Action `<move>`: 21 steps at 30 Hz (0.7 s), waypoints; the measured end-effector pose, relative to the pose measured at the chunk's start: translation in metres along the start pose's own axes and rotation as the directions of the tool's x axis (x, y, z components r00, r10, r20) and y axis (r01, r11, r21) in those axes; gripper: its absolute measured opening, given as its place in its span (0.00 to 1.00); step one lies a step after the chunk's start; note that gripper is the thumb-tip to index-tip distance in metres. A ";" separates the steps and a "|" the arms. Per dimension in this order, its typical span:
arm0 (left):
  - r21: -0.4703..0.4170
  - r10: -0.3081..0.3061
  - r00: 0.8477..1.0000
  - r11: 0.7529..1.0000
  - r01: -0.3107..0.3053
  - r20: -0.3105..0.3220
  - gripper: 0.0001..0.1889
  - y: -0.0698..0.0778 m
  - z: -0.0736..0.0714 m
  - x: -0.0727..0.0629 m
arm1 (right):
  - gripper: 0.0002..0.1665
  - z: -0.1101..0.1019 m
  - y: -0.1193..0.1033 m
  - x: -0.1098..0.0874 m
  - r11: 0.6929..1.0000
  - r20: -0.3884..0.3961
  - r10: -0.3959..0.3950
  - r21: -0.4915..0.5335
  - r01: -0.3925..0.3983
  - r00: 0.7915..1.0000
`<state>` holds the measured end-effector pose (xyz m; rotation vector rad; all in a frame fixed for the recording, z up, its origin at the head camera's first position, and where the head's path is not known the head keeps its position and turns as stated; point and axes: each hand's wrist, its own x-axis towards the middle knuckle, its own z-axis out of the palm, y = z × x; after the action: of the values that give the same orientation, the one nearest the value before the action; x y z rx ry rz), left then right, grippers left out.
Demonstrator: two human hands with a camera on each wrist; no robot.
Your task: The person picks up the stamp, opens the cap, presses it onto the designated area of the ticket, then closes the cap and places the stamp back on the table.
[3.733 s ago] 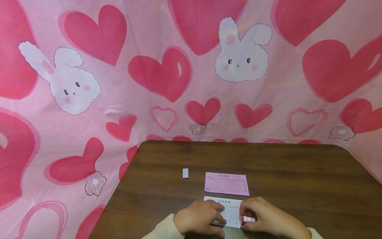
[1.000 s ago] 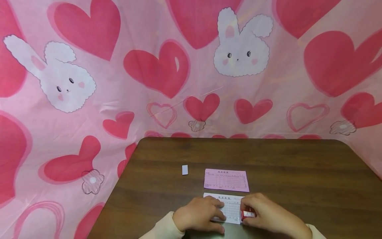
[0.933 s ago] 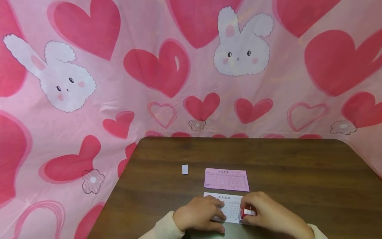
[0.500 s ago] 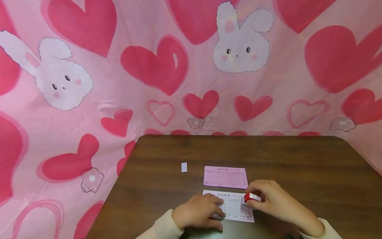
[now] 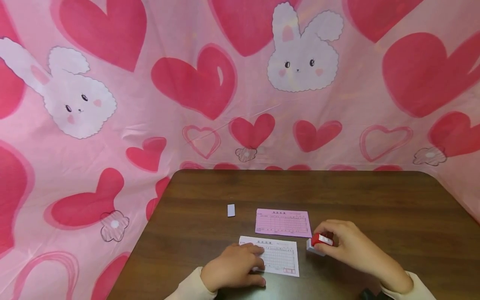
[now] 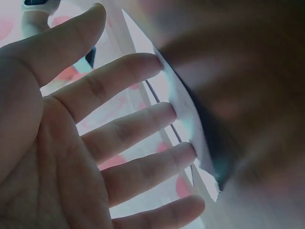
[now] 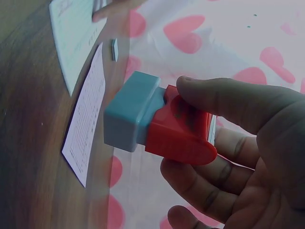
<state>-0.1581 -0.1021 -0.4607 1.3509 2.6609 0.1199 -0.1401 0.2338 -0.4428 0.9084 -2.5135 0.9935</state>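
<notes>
My right hand [image 5: 352, 243] pinches a red stamp [image 5: 321, 240] with a pale grey base, just right of a white printed form [image 5: 279, 256]. The right wrist view shows thumb and fingers on the red body, and its grey end [image 7: 128, 112] points away from the palm. With spread, fairly straight fingers my left hand [image 5: 234, 268] rests on the form's left side, hiding part of it. Fingertips touching the sheet [image 6: 186, 114] appear in the left wrist view. A red rectangular mark [image 5: 289, 271] lies at the form's lower right corner.
Behind the white form lies a pink printed form [image 5: 283, 223]. Farther left is a small white rectangular piece [image 5: 231, 210]. A dark object [image 5: 369, 295] shows at the bottom edge, below the right wrist. The brown table [image 5: 356, 191] backs onto a pink heart-patterned cloth [image 5: 168, 108].
My right hand lifted the stamp off the form's lower right corner, uncovering the red mark, and moved right. My left hand slid the white form leftward. The camera view tilted slightly down.
</notes>
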 end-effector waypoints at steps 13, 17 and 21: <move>-0.051 -0.160 0.982 0.987 0.155 -0.102 0.14 -0.045 -0.001 -0.035 | 0.20 -0.010 0.007 -0.001 0.998 -0.028 0.041 -0.050 -0.043 0.999; -0.066 -0.210 0.968 0.977 0.203 -0.137 0.16 -0.058 0.001 -0.046 | 0.20 -0.012 0.007 -0.001 0.998 -0.027 0.042 -0.050 -0.044 0.999; -0.080 -0.260 0.954 0.965 0.250 -0.152 0.17 -0.068 0.001 -0.058 | 0.19 -0.014 0.006 -0.001 0.997 -0.024 0.052 -0.051 -0.054 0.998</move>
<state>-0.1787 -0.1891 -0.4654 1.0070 2.9122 0.2862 -0.1431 0.2472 -0.4367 0.8149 -2.5440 0.9447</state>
